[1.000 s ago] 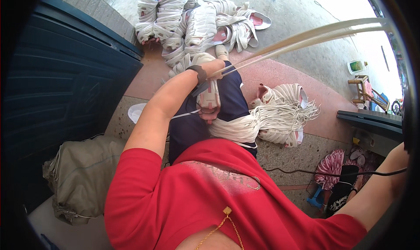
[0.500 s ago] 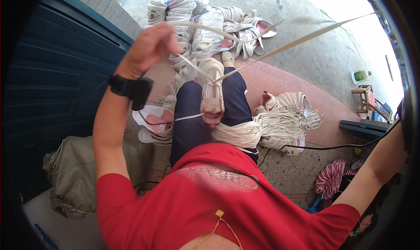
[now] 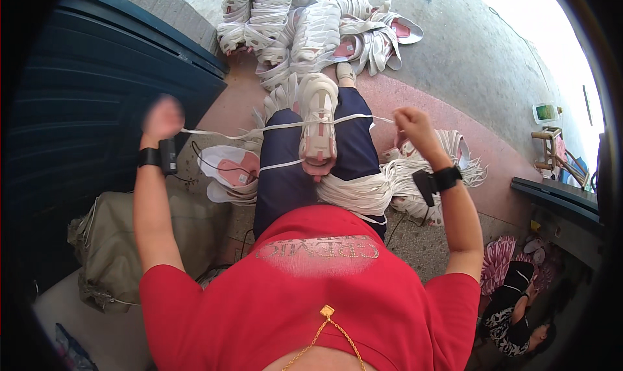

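A white and pink sneaker (image 3: 318, 139) rests between my knees, toe pointing away from me. Its white shoelace (image 3: 245, 136) crosses the front of the shoe and runs out to both sides. Off to the left, my left hand (image 3: 163, 118), smeared by motion, is closed on one end of it. My right hand (image 3: 415, 127) pinches the other end, right of my knee. Over my right thigh lies a thick bundle of loose white laces (image 3: 354, 192), held by a white band round the leg.
Stacked white shoe uppers (image 3: 318, 37) cover the floor ahead, and more uppers (image 3: 230, 170) lie left of my legs. A dark blue door (image 3: 97, 92) stands at left above an olive sack (image 3: 152, 241). Another person (image 3: 513, 306) is at lower right; a bamboo stool (image 3: 551, 147) stands far right.
My right hand has come in from the far right edge toward the knee. My left hand has moved left and down. The lace, earlier stretched up and right, now lies across the shoe.
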### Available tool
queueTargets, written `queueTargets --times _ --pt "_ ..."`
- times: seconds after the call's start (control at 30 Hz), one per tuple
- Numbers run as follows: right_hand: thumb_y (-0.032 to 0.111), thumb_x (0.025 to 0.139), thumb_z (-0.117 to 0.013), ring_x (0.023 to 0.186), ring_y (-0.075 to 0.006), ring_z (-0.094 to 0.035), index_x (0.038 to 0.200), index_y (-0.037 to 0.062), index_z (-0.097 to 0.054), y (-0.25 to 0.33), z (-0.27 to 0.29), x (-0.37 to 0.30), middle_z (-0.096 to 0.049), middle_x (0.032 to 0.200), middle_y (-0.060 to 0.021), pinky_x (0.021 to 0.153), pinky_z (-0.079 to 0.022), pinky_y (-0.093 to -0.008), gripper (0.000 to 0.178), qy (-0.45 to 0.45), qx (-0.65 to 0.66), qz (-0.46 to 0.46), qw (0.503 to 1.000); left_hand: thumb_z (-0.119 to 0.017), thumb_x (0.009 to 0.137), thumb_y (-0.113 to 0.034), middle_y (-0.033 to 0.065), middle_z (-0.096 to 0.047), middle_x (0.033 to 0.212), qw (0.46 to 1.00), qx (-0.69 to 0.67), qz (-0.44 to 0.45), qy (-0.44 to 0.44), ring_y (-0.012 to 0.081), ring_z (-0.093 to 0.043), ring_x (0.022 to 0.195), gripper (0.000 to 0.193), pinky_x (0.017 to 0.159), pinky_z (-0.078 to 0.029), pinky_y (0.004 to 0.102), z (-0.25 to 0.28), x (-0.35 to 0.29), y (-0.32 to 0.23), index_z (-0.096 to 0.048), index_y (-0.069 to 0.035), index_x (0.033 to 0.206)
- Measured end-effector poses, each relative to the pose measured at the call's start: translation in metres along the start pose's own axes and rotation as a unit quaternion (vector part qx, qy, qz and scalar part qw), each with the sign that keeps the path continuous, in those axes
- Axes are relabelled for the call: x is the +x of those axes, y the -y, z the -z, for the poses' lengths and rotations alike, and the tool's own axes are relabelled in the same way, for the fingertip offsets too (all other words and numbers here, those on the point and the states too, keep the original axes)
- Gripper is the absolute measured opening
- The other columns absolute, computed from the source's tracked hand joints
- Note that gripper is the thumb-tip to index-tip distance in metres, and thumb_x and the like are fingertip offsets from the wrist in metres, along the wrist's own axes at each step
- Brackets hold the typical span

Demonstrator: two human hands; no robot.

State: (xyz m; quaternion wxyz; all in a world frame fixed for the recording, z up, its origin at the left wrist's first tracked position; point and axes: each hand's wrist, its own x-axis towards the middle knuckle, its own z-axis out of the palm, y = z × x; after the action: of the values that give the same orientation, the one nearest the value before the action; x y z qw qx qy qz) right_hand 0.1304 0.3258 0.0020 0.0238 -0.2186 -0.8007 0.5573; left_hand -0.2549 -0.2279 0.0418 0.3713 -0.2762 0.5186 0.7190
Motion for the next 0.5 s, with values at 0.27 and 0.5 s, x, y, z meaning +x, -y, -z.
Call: queueTargets --times 0.27,0.5 --pt "0.012 0.085 -0.060 0.114 -0.0289 -0.056 0.091 0.0070 -0.070 -0.016 -0.156 0.012 -0.066 0.116 -0.0093 0.095 -0.040 -0.0445 0.013 -0.048 -0.231 0.190 0.953 -0.060 0.100 -0.023 0.0012 -0.067 0.090 0.896 0.404 -0.041 0.180 0.0102 -0.062 0.080 0.021 0.074 -0.050 0.0287 -0.189 0.010 0.216 -0.068 -0.006 0.109" --pt "0.014 0.083 -0.063 0.120 -0.0269 -0.052 0.084 0.0106 -0.074 -0.028 -0.171 0.025 -0.064 0.121 -0.0061 0.098 -0.034 -0.0468 0.012 -0.127 -0.257 0.150 0.946 -0.064 0.095 -0.017 0.0048 -0.074 0.092 0.809 0.516 -0.223 0.172 0.0107 -0.066 0.085 0.025 0.078 -0.053 0.0280 -0.200 0.005 0.238 -0.072 0.003 0.107"
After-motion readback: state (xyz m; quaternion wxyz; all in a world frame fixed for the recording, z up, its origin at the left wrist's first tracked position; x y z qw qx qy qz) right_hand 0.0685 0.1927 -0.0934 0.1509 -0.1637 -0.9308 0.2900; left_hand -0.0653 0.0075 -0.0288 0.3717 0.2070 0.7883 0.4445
